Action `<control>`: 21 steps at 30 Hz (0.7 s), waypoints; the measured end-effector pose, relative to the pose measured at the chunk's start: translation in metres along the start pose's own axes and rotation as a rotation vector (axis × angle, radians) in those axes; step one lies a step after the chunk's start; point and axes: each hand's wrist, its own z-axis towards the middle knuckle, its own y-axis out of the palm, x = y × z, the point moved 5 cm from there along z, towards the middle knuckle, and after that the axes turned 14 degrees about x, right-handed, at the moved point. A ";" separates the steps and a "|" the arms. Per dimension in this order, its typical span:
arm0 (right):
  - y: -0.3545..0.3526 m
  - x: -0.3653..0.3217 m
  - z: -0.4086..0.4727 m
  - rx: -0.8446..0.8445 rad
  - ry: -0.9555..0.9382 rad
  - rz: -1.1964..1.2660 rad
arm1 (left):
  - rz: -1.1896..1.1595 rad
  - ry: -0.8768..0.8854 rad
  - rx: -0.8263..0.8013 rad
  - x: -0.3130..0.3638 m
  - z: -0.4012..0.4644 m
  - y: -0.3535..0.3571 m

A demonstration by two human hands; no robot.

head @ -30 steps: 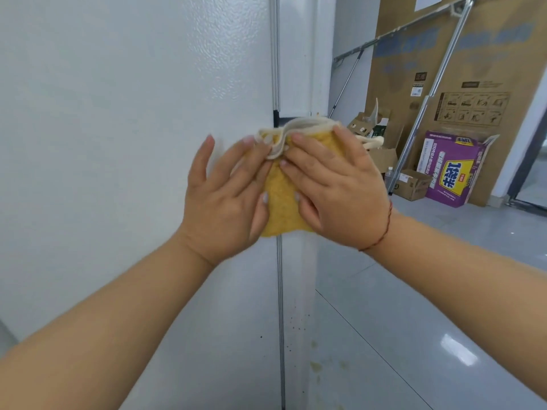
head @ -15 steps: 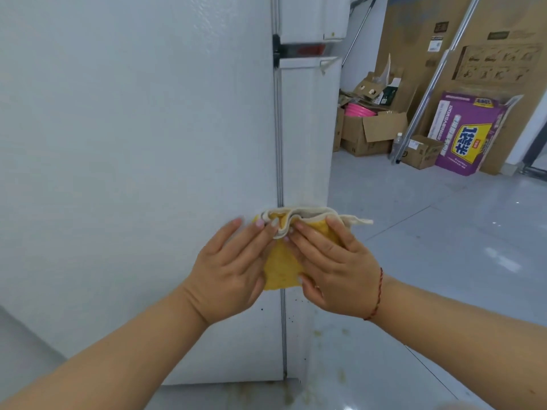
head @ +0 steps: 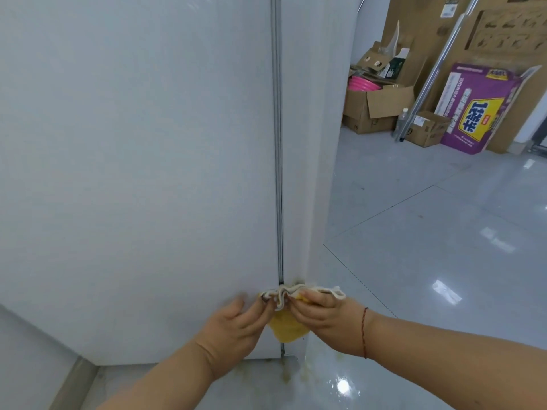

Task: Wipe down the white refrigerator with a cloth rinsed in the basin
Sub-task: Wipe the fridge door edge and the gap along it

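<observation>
The white refrigerator [head: 142, 161] fills the left and middle of the view, its side panel and door edge meeting at a dark vertical seam. A yellow cloth with a white trim [head: 288, 324] lies flat over that seam, close to the refrigerator's bottom edge. My left hand [head: 236, 324] presses the cloth's left part with straight fingers. My right hand [head: 322, 316] presses its right part, fingers laid flat over the trim. Most of the cloth is hidden under both hands.
Yellowish stains mark the glossy floor [head: 296, 377] under the refrigerator's corner. At the back right stand open cardboard boxes [head: 376, 110], a purple and yellow carton [head: 476, 110], a plastic bottle [head: 400, 122] and a leaning metal pole [head: 435, 69].
Both hands have slid the cloth down the seam, from mid-height to just above the refrigerator's bottom edge. The view has tilted down with them.
</observation>
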 end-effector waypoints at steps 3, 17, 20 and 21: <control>0.011 -0.027 0.004 0.005 -0.089 -0.021 | -0.032 -0.004 -0.118 0.018 -0.013 0.014; -0.033 -0.040 -0.005 -0.571 0.988 1.706 | -2.028 -1.686 -0.603 0.017 -0.023 -0.016; -0.038 -0.048 -0.012 -0.602 1.394 2.230 | -2.158 -1.942 -0.476 0.018 -0.030 -0.018; -0.039 -0.053 -0.013 -0.609 1.552 2.360 | -2.168 -1.999 -0.441 0.020 -0.028 -0.019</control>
